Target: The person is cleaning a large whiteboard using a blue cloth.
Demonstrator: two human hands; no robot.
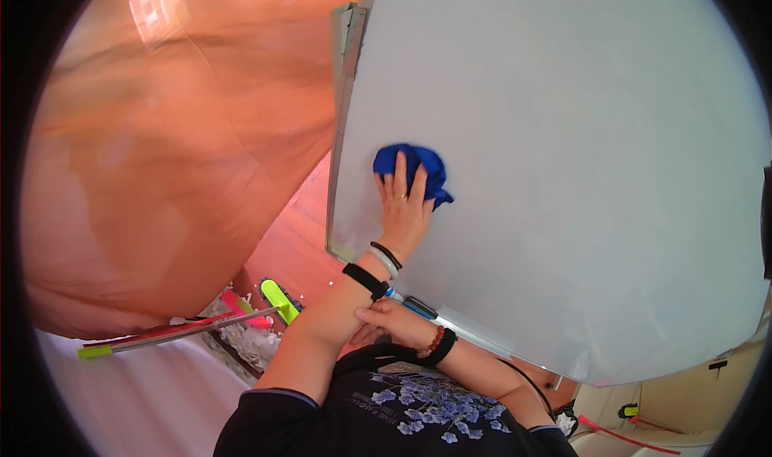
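My left hand (407, 207) lies spread on a blue cloth (425, 161), pressing it to the surface of a whiteboard (573, 155). The cloth is bunched and sits near the board's left edge. A gold-coloured ring is on one finger, and bangles and a black band circle that wrist and forearm. My right hand (398, 324) is held low by my left forearm, close to the board's bottom tray (476, 330). Its thumb stands apart from loosely curled fingers, and nothing shows in it. On the tray rests a dark whiteboard eraser (420, 307), with a blue-tipped item (391, 292) beside it, partly hidden by my arm.
An orange cloth sheet (181, 155) hangs at left. Below it are a green-headed brush (278, 300), a pink brush (246, 310), a long pole (199, 331) and crumpled white scraps (250, 342). At lower right lies a red-handled pole (627, 436). A metal bracket (353, 41) grips the board's edge.
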